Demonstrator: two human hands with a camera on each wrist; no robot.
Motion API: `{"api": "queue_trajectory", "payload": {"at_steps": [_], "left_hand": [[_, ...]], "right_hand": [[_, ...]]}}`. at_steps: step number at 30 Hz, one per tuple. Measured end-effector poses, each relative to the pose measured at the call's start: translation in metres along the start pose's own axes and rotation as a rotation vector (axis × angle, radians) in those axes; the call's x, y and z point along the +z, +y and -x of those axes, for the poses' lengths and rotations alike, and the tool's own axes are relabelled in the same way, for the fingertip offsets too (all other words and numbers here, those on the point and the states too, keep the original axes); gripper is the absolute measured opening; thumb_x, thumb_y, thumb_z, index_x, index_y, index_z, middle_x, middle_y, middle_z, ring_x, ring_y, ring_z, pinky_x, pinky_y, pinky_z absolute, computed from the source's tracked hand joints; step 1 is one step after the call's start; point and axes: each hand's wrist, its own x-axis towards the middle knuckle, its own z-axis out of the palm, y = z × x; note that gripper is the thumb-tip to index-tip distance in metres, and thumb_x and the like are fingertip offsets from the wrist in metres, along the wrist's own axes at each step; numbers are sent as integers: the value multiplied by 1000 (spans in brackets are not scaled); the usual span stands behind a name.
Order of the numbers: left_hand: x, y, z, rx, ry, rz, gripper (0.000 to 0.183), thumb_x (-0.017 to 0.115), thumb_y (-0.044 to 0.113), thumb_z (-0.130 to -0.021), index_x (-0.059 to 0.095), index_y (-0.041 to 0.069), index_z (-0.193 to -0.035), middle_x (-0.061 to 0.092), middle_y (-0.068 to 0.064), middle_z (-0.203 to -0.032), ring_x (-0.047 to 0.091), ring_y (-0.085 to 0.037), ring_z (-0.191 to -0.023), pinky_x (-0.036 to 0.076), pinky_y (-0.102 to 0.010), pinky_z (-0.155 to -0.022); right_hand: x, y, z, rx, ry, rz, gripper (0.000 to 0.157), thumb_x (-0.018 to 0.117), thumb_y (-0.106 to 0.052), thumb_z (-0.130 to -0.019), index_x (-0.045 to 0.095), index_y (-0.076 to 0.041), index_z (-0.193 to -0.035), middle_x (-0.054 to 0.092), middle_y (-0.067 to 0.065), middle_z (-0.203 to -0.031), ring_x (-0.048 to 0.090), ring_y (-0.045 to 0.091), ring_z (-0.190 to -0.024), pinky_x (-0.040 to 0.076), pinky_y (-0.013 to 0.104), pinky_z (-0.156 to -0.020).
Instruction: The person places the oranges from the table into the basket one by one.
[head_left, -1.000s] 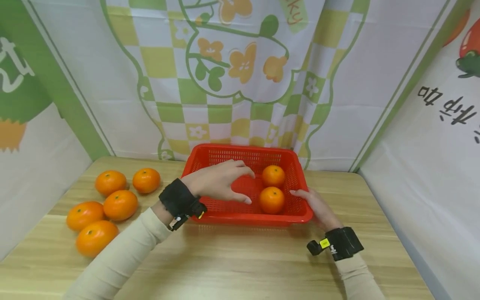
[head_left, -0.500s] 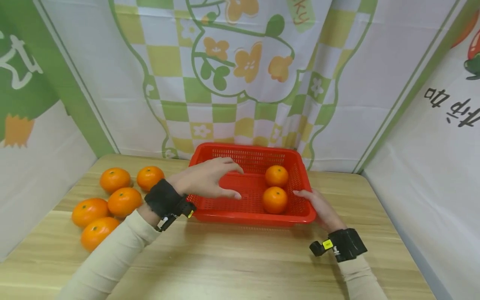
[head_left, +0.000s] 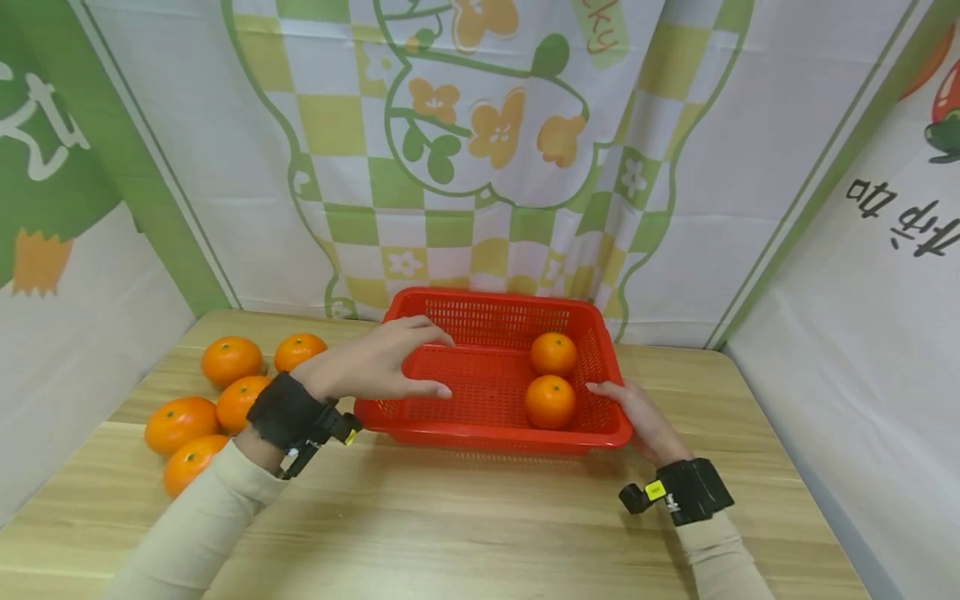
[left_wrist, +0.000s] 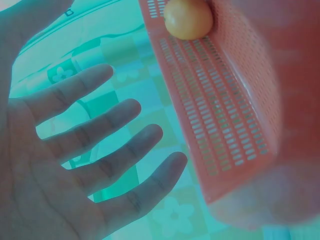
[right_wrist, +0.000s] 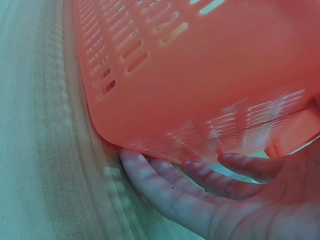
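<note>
My left hand hovers over the left end of a red plastic basket, its fingers spread and holding nothing. The left wrist view shows the bare palm and straight fingers beside the slotted basket wall. At the basket's right end, my right hand grips the side, thumb over the rim. Its other fingers lie against the outside near the base. Two oranges, a rear orange and a front orange, rest inside toward the right end.
Several oranges lie grouped on the left of the wooden table, some partly hidden behind the left wrist and sleeve. A patterned curtain hangs right behind the basket. White printed panels stand on both sides.
My left hand has moved left across the basket, away from the two oranges and toward the group on the table. The right hand stays on the basket's right end.
</note>
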Motion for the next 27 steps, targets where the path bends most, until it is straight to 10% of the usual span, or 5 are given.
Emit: {"api": "queue_trajectory", "payload": {"at_steps": [27], "left_hand": [[-11, -17, 50, -38, 55, -20, 73, 65, 65, -73, 53, 17, -126, 49, -8, -130, 47, -27, -114, 47, -51, -88]], "right_hand": [[-2, 1, -1, -8, -11, 7, 56, 50, -26, -97, 27, 0, -142, 48, 25, -128, 53, 45, -104, 55, 44, -76]]}}
